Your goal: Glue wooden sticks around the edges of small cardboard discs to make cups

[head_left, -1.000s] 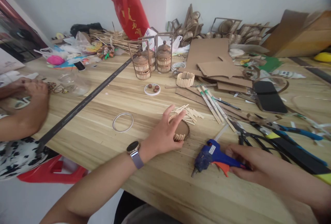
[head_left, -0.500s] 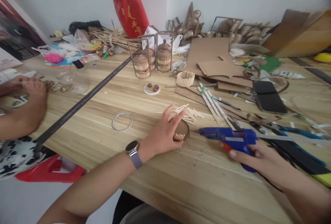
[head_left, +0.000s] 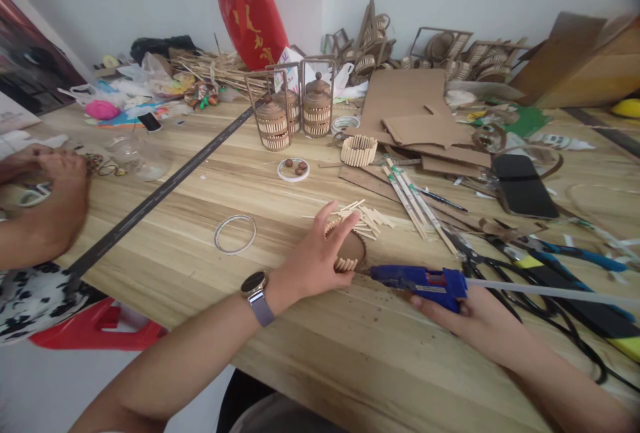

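Note:
My left hand [head_left: 317, 256] curls round a small round brown base [head_left: 356, 246] lying on the table, thumb at its near edge and fingers over its far side. Short wooden sticks [head_left: 346, 264] stand in a row along the base's near rim. In my right hand [head_left: 475, 320] is a blue hot glue gun [head_left: 420, 283] with a long white glue stick out of its back. Its nozzle points left, close to the near right rim of the base; whether it touches I cannot tell. Behind the base lies a pile of loose short sticks [head_left: 367, 220].
Beyond the pile stand a ring of sticks [head_left: 359, 150] and finished stick baskets [head_left: 317, 110]. A white tape ring [head_left: 235, 234] lies left. Scissors [head_left: 520, 286], pliers [head_left: 575, 253] and a phone [head_left: 524, 185] are at right. Another person's hands [head_left: 60, 186] work at far left.
My right hand has brought the glue gun left and slightly down, so its nozzle is nearer the base's rim. My left hand stays in place on the base.

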Motion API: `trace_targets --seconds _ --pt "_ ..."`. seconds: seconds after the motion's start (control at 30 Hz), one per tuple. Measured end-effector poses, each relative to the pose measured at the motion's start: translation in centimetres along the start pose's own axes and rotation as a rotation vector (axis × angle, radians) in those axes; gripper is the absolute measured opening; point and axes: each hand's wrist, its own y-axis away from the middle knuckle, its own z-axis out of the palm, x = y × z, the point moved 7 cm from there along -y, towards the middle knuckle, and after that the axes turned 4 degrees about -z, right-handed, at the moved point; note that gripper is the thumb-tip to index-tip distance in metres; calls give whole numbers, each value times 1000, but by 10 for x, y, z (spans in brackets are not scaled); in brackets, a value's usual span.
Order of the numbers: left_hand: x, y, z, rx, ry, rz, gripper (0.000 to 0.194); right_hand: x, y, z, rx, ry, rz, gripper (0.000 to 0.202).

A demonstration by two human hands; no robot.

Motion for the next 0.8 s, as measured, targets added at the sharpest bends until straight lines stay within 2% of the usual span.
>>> trace_targets --seconds 0.5,0.8 --pt "0 0 -1 3 5 6 99 -6 1 2 30 208 -126 32" --pt "0 0 0 6 -1 14 100 -10 0 2 35 203 -126 29"
